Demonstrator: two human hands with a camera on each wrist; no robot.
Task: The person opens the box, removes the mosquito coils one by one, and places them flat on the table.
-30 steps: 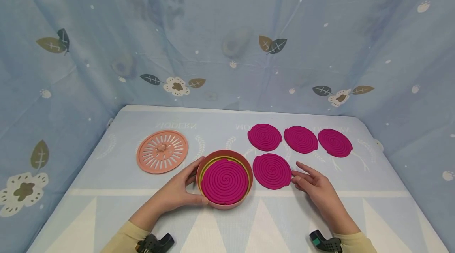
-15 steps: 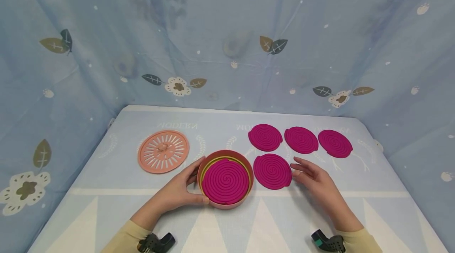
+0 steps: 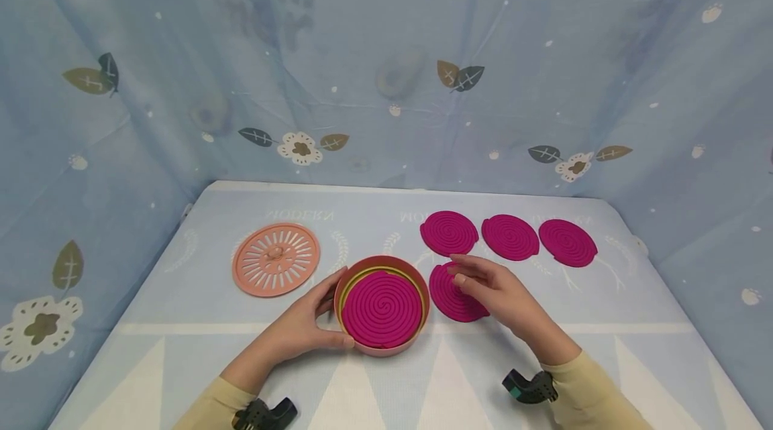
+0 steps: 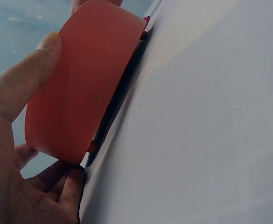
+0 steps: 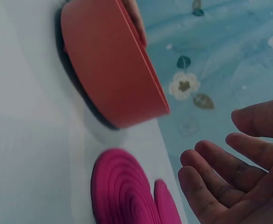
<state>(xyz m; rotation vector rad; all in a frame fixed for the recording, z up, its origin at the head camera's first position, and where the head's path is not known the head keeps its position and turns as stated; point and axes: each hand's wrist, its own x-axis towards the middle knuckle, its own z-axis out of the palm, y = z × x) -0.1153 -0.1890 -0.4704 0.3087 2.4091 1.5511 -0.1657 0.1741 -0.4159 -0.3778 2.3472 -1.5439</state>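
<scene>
My left hand [image 3: 311, 319] grips the side of a round coral-pink mosquito coil box [image 3: 425, 282], thumb at the near edge and fingers round the far side. In the left wrist view the box [image 4: 82, 79] shows its smooth outer wall and small feet on the table. Inside lie a yellow ring [image 3: 350, 278] and a magenta mosquito coil [image 3: 382, 309]. My right hand [image 3: 504, 292], fingers loosely bent and holding nothing, hovers over another flat mosquito coil [image 3: 453, 299] just right of the box, covering part of it. In the right wrist view the fingers [image 5: 211, 177] stand apart from the coils.
Several more magenta coils, among them a far-right mosquito coil [image 3: 568, 242], lie in a row behind the right hand. A coral slotted lid [image 3: 276, 276] with a small knob lies flat at the left. A blue patterned curtain [image 3: 386, 81] rises behind the table [image 3: 386, 396].
My right hand has moved left, from the right edge of the nearest coil to over it. The left hand and the box have stayed in place.
</scene>
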